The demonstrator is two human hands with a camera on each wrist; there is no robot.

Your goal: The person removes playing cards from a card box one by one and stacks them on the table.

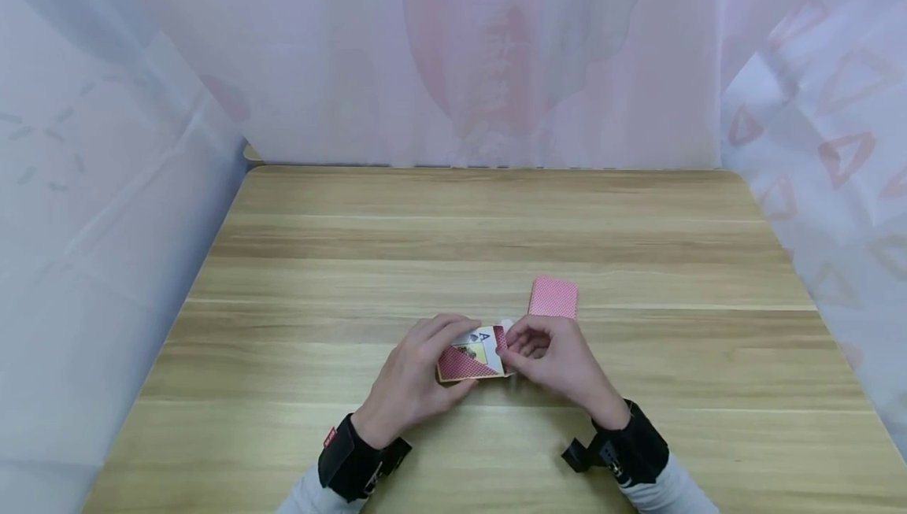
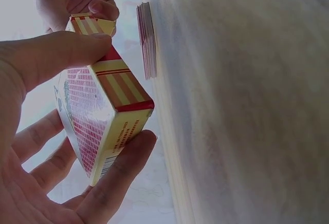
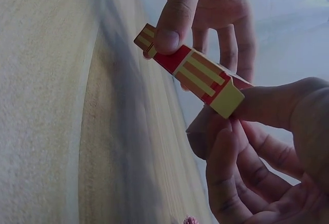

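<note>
Card box [image 1: 471,360] sits just above the bench [image 1: 453,246], near its front edge, held between both hands. Left hand [image 1: 414,380] is clamped on the box: thumb across the top edge, fingers curled under the far side, clear in the left wrist view [image 2: 103,126]. Right hand [image 1: 553,360] pinches the box's end flap [image 3: 221,98] between thumb and fingertips; the right wrist view shows the striped end of the box [image 3: 190,72] with that flap bent out. So both hands are closed on the same box, neither is free.

Deck of cards [image 1: 553,297] lies face down on the bench just beyond the right hand, not touched by either hand. From the left wrist it shows as a thin stack edge-on [image 2: 148,41], apart from the box.

Progress, as a judgement: the deck looks to be out of the box and squared on the bench, so the removal part reads as done. The flap is in the fingers, not tucked, so the box end is mid-handling; cannot tell if it is being opened or closed. Cannot tell either whether the box is fully empty; its inside is hidden in all views. A white bit shows by the right fingertips in the head view, too small to identify. Left to do: flap settled, box put down.
</note>
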